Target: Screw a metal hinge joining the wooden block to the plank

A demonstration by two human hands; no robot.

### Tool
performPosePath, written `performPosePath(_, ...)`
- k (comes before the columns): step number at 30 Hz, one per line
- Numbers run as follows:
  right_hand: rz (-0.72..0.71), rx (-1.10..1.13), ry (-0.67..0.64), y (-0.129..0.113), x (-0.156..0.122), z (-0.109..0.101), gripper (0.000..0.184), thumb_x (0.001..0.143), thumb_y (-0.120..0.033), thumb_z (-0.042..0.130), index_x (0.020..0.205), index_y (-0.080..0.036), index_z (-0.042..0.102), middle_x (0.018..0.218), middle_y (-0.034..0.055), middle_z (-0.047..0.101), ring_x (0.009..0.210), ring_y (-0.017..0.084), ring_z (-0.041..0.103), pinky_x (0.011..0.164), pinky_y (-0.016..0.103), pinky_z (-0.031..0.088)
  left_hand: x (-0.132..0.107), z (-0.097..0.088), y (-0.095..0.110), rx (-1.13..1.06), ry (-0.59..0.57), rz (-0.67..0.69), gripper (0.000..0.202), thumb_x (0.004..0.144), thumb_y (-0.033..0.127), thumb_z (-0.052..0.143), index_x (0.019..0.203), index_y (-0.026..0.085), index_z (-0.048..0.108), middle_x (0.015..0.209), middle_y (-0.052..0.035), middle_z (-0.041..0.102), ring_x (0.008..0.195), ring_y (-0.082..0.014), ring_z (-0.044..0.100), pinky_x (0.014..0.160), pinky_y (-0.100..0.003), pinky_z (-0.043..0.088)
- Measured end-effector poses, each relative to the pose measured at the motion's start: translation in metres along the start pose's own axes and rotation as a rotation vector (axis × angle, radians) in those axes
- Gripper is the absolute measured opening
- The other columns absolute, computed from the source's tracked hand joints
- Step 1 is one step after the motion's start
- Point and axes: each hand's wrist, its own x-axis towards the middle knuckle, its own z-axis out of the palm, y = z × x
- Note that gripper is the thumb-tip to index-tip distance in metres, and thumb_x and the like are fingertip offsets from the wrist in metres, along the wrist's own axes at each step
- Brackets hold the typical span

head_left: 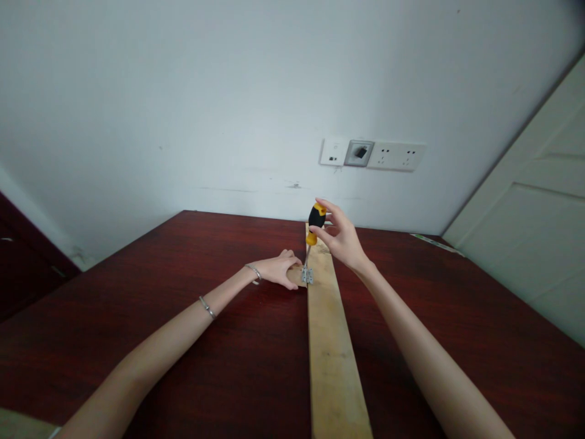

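My right hand (342, 238) is closed on the yellow and black handle of a screwdriver (317, 216). The shaft points down, and its tip meets a small metal hinge (307, 276). One leaf of the hinge lies on a long wooden plank (331, 332), the other on a short wooden block (296, 275) at the plank's left edge. Around that block my left hand (280, 270) is closed, thumb on the near side and fingers on the far side. Whether a screw sits under the tip is too small to tell.
The plank runs lengthwise over a dark red tabletop (219, 353) toward the wall. Wall sockets (397, 156) are set above the table's back edge. A pale panelled door (539, 213) stands at the right. A thin strip (436, 244) lies at the back right corner.
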Motion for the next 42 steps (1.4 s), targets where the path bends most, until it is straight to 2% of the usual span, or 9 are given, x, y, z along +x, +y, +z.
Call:
performPosePath(7,0.005,-0.086,0.043,-0.004,-0.002,0.002,0.048,0.077,-0.033,0.064,0.123,-0.031,0.052,0.108,0.0065,0.049,0.09,0.02,0.055,0.059,0.03,0.056,-0.002,-0.002,0.004,-0.028,0.011,-0.006,0.061,0.064,0.044,0.073,0.114,0.019,0.05,0.105,-0.0058,0.041,0.107,-0.0259,0.041,0.093,-0.034,0.036)
performPosePath(10,-0.001,-0.07,0.04,-0.006,-0.002,0.0,0.048,0.078,-0.028,0.06,0.125,-0.03,0.05,0.112,0.0072,0.049,0.089,0.019,0.055,0.059,0.03,0.056,-0.001,-0.003,0.004,-0.038,0.01,-0.01,0.061,0.063,0.045,0.073,0.115,0.02,0.05,0.106,-0.0056,0.041,0.107,-0.0259,0.041,0.092,-0.034,0.037)
performPosePath(13,-0.002,-0.023,-0.023,-0.006,-0.002,-0.002,0.052,0.081,-0.023,0.054,0.131,-0.031,0.045,0.123,0.0077,0.049,0.094,0.02,0.056,0.067,0.032,0.056,-0.001,-0.003,0.004,-0.033,0.02,-0.002,0.061,0.063,0.044,0.073,0.114,0.019,0.051,0.106,-0.0056,0.041,0.107,-0.0257,0.041,0.092,-0.034,0.037)
performPosePath(17,-0.012,-0.025,-0.045,-0.003,-0.001,-0.001,0.056,0.082,-0.025,0.055,0.136,-0.032,0.04,0.131,0.0074,0.049,0.098,0.021,0.057,0.072,0.034,0.055,-0.001,-0.003,0.005,-0.024,0.015,-0.004,0.06,0.063,0.043,0.073,0.114,0.019,0.051,0.105,-0.0055,0.042,0.106,-0.0254,0.041,0.092,-0.033,0.036)
performPosePath(21,-0.038,-0.04,0.022,0.002,0.0,0.004,0.054,0.08,-0.031,0.062,0.13,-0.03,0.044,0.127,0.0071,0.053,0.089,0.019,0.059,0.068,0.033,0.055,-0.002,-0.004,0.006,-0.017,0.02,-0.002,0.06,0.064,0.043,0.073,0.113,0.019,0.05,0.104,-0.0053,0.041,0.106,-0.0252,0.041,0.093,-0.034,0.036)
performPosePath(26,-0.041,-0.023,0.022,-0.001,-0.001,0.006,0.046,0.078,-0.036,0.064,0.121,-0.029,0.05,0.12,0.0065,0.055,0.08,0.016,0.06,0.064,0.031,0.055,-0.002,-0.004,0.008,-0.013,0.03,-0.011,0.059,0.063,0.043,0.073,0.112,0.02,0.05,0.103,-0.0051,0.041,0.105,-0.0254,0.041,0.093,-0.035,0.036)
performPosePath(33,-0.086,-0.074,-0.016,-0.008,-0.002,0.002,0.04,0.086,-0.032,0.053,0.126,-0.03,0.05,0.126,0.0071,0.055,0.094,0.02,0.06,0.075,0.036,0.054,-0.001,0.001,0.003,-0.047,0.06,0.0,0.06,0.061,0.044,0.074,0.111,0.019,0.05,0.103,-0.0053,0.042,0.104,-0.0255,0.041,0.091,-0.035,0.038)
performPosePath(38,-0.068,-0.117,0.034,-0.004,-0.001,0.004,0.045,0.083,-0.037,0.058,0.126,-0.031,0.051,0.117,0.0077,0.057,0.094,0.021,0.057,0.072,0.036,0.055,-0.001,0.001,0.002,-0.067,0.071,0.004,0.06,0.06,0.042,0.075,0.109,0.02,0.05,0.104,-0.0054,0.042,0.105,-0.0263,0.042,0.091,-0.036,0.038)
performPosePath(42,-0.046,-0.08,0.022,-0.005,-0.001,0.003,0.046,0.083,-0.036,0.058,0.128,-0.032,0.049,0.12,0.0071,0.052,0.102,0.021,0.055,0.082,0.038,0.054,-0.001,-0.001,0.006,-0.052,0.066,0.001,0.059,0.06,0.042,0.074,0.109,0.018,0.05,0.103,-0.0057,0.042,0.104,-0.0264,0.042,0.091,-0.035,0.038)
